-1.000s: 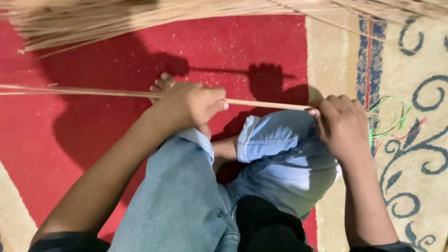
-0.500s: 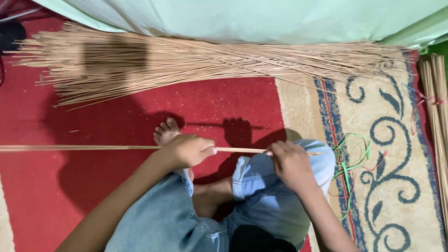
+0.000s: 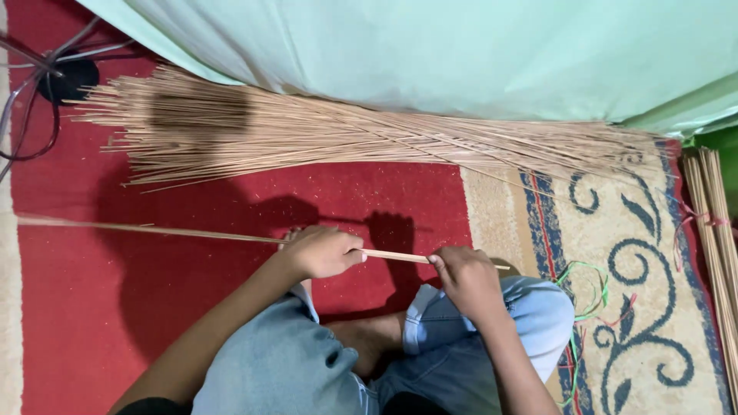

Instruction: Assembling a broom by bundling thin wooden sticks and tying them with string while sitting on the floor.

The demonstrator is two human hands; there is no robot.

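I sit cross-legged in light blue jeans on a red carpet. A long thin wooden stick (image 3: 396, 255) lies across my lap, running far out to the left. My left hand (image 3: 321, 252) is closed around the stick near its right part. My right hand (image 3: 467, 280) pinches the same stick close to its right end, over my knee. Beyond my hands a large pile of similar thin sticks (image 3: 346, 138) lies spread on the carpet.
A pale green cloth (image 3: 461, 54) hangs over the top. A tied bundle of sticks (image 3: 715, 230) lies at the right edge. Green and red strings (image 3: 592, 296) lie by my right knee. Black cables and a round black object (image 3: 65, 77) sit top left.
The view has tilted up, bringing the stick pile and green cloth into sight. My right hand has slid left along the stick, closer to my left hand.
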